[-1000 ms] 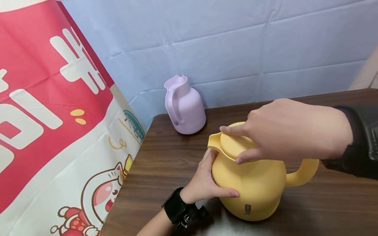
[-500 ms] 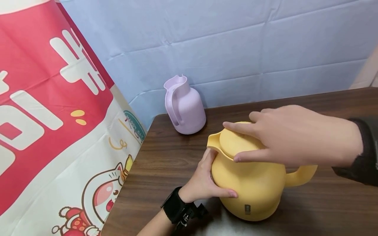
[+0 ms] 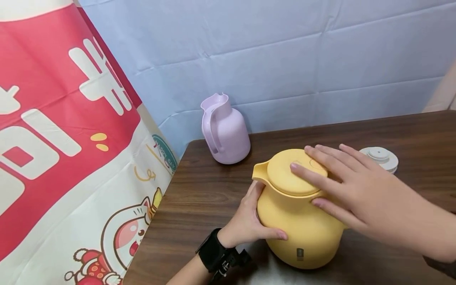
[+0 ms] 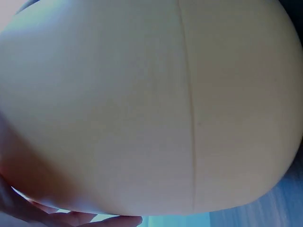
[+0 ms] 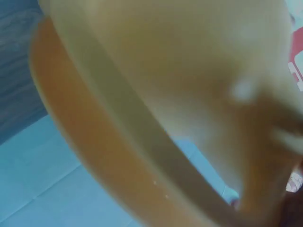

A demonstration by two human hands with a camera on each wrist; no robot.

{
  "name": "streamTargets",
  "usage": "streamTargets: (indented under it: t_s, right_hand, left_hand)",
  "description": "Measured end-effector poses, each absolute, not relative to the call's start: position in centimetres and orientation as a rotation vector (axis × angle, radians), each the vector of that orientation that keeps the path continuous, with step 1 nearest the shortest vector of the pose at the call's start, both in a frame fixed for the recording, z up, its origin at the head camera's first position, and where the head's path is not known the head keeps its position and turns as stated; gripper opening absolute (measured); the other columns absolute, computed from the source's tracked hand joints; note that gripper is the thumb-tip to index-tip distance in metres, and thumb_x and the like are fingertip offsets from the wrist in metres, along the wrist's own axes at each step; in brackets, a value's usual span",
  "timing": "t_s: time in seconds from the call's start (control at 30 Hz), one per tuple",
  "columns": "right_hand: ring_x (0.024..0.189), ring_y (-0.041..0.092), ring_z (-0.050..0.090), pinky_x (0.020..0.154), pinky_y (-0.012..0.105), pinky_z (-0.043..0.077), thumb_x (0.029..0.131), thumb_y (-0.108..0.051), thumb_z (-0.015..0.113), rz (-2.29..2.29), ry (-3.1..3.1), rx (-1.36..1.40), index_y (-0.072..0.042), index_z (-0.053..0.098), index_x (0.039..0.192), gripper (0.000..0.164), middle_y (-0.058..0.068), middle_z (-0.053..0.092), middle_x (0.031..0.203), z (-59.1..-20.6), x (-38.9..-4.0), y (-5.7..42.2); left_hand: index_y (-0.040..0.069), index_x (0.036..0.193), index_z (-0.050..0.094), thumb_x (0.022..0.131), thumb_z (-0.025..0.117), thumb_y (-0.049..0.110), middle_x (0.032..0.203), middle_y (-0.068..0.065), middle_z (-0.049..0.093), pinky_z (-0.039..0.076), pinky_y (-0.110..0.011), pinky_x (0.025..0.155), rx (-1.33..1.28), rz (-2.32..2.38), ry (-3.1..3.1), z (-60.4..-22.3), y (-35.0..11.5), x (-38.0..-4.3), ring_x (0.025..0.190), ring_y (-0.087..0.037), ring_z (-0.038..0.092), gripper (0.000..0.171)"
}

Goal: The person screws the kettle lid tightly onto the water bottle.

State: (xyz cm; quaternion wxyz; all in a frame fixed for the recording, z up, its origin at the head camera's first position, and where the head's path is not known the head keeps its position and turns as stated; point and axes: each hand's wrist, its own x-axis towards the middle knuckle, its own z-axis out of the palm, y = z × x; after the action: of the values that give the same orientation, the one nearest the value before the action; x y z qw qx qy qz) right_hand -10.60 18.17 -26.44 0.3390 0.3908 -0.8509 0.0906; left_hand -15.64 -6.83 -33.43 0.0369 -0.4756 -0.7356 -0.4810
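Note:
A yellow vacuum jug stands upright on the table in the head view, its spout pointing left. My left hand grips the body from the left, thumb across the front, other fingers partly hidden behind. The round yellow lid sits in the jug's mouth. My right hand lies over the lid's right side with its fingers fairly straight, hiding most of the handle. The right wrist view shows that handle, blurred. In the left wrist view the jug's wall fills most of the picture, with fingers along the bottom edge.
A lilac jug stands at the table's back left, against the pale blue wall covering. A white round stopper-like piece lies behind my right hand. A red and white printed cloth hangs along the table's left edge.
My right hand has slid back to the right, from spanning the lid to lying on its right side. The white round piece behind it has come into view. The left hand keeps its grip.

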Motion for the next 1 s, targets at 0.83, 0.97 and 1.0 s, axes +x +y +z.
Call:
streamTargets:
  t_s: [0.83,0.97,1.0]
  right_hand:
    - [0.141,0.027,0.019,0.113,0.047,0.008,0.104,-0.036,0.032,0.273,-1.921,1.184,-0.018,0.039,0.146,0.046,0.013,0.033,0.150,-35.1,-7.0,16.4]
    - [0.140,0.029,0.022,0.113,0.047,0.010,0.105,-0.033,0.032,0.243,-1.892,1.118,-0.018,0.041,0.145,0.044,0.014,0.037,0.147,-35.8,-6.7,16.2]
    - [0.140,0.029,0.024,0.113,0.047,0.011,0.105,-0.031,0.032,0.233,-1.880,1.104,-0.018,0.042,0.144,0.043,0.013,0.038,0.147,-35.8,-6.8,16.1]
  left_hand:
    - [0.002,0.140,0.041,0.077,0.071,0.058,0.149,-0.028,0.021,0.030,-0.062,0.100,-1.492,-0.305,-1.704,-38.0,-8.4,-14.3,0.138,-0.040,0.023,0.090]
    - [0.006,0.138,0.047,0.079,0.068,0.059,0.151,-0.021,0.025,0.027,-0.065,0.099,-1.538,-0.216,-1.680,-38.3,-8.3,-14.3,0.139,-0.040,0.018,0.082]
    - [0.007,0.138,0.046,0.079,0.067,0.060,0.151,-0.020,0.025,0.026,-0.066,0.099,-1.544,-0.212,-1.691,-38.4,-8.2,-14.3,0.139,-0.040,0.018,0.082]
